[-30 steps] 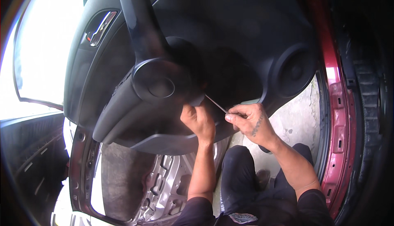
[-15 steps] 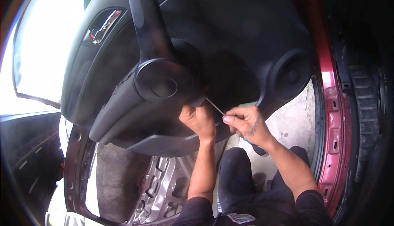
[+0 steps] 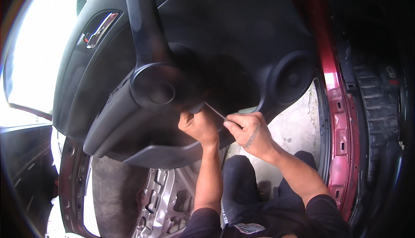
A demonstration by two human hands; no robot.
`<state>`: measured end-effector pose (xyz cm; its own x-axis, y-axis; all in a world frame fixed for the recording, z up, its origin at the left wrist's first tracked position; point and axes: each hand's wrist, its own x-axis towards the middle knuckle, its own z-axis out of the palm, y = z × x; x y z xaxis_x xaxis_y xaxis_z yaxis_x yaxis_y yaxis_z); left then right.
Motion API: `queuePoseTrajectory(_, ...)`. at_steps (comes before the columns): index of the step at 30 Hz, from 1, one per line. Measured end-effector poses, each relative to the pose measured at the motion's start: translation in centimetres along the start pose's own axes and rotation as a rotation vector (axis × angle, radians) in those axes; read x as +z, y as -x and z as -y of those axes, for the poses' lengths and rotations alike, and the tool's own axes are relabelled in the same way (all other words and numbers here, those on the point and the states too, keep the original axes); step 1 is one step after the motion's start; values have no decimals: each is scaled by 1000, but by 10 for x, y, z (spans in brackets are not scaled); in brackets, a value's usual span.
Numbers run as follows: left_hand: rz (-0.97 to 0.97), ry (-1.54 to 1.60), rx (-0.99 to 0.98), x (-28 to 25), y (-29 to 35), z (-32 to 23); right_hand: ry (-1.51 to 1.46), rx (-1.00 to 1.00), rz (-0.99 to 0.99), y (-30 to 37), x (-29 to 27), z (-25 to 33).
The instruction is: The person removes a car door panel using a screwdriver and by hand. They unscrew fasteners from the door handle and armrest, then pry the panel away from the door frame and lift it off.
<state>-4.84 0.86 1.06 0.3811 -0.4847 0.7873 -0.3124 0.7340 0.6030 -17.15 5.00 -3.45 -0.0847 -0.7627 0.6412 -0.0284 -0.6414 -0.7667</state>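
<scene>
A black car door trim panel (image 3: 233,17) fills the upper middle, with a chrome inner door handle (image 3: 103,30) at its upper left. My left hand (image 3: 199,125) is closed, its curled fingers on a small dark edge of the panel below the round end (image 3: 155,86) of the pull grip. My right hand (image 3: 250,134) is closed around a screwdriver (image 3: 215,111). The thin metal shaft slants up and left, its tip beside my left fingers in shadow. My right hand hides the screwdriver's handle. What the tip touches is too dark to tell.
A round speaker grille (image 3: 294,78) sits at the panel's right. Beyond it runs a red car body sill (image 3: 338,125). Below the panel lie a bare silver metal frame (image 3: 166,199) and pale concrete floor (image 3: 294,125). My knees (image 3: 242,173) are beneath my arms.
The whole view has shifted, so everything sits slightly farther left. Both hands keep their grips and places on the panel. The screwdriver's blue and black handle, visible earlier below my right hand, is now hidden.
</scene>
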Motion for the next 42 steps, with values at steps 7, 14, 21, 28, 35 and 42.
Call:
queuePoseTrajectory(7, -9, 28, 26, 3, -2, 4, -113, 120, 194, -9, -12, 3)
queuePoseTrajectory(14, -119, 119, -6, 17, -2, -4, -590, 443, 340, -17, -22, 4)
queuePoseTrajectory(21, -91, 252, -105, 19, 2, -7, -15, -36, 21, -7, -8, 12)
queuePoseTrajectory(28, -91, 163, -88, 11, 1, 8, -264, 246, 81, -7, -12, 23)
queuePoseTrajectory(35, -119, 201, -86, 18, 1, 5, -404, 383, 211, -17, -15, 8)
queuePoseTrajectory(42, -134, 74, -97, 24, 5, -13, -56, 200, 135, -17, -20, 22)
